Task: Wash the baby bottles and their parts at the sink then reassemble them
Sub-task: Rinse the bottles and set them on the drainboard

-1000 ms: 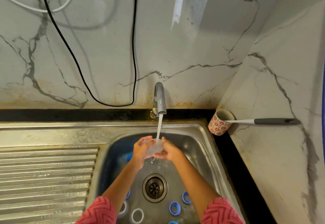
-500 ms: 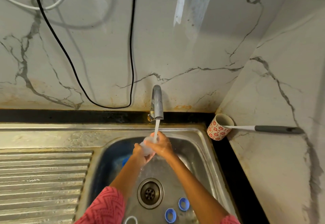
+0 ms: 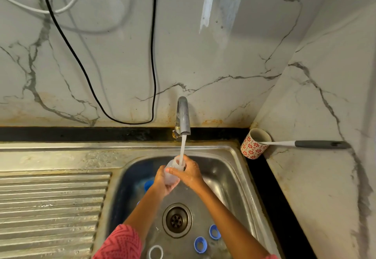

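A clear baby bottle [image 3: 170, 170] sits upright under the running tap [image 3: 183, 116], and the water stream falls into its open mouth. My left hand [image 3: 162, 183] grips the bottle's lower body from the left. My right hand [image 3: 190, 172] wraps round its upper part from the right. On the sink floor lie two blue collar rings [image 3: 200, 244] [image 3: 214, 232] and a white ring [image 3: 155, 252]. Another blue part [image 3: 148, 184] shows behind my left wrist.
The steel sink basin [image 3: 234, 177] has a drain [image 3: 177, 220] at its middle. A ribbed draining board [image 3: 50, 208] lies to the left. A red-patterned cup [image 3: 254, 144] with a grey-handled brush [image 3: 317, 144] stands at the back right corner. Black and white cables [image 3: 152, 55] hang on the marble wall.
My hands have turned the bottle upright and raised it closer to the tap, so the stream now runs into its mouth. The view has shifted slightly upward.
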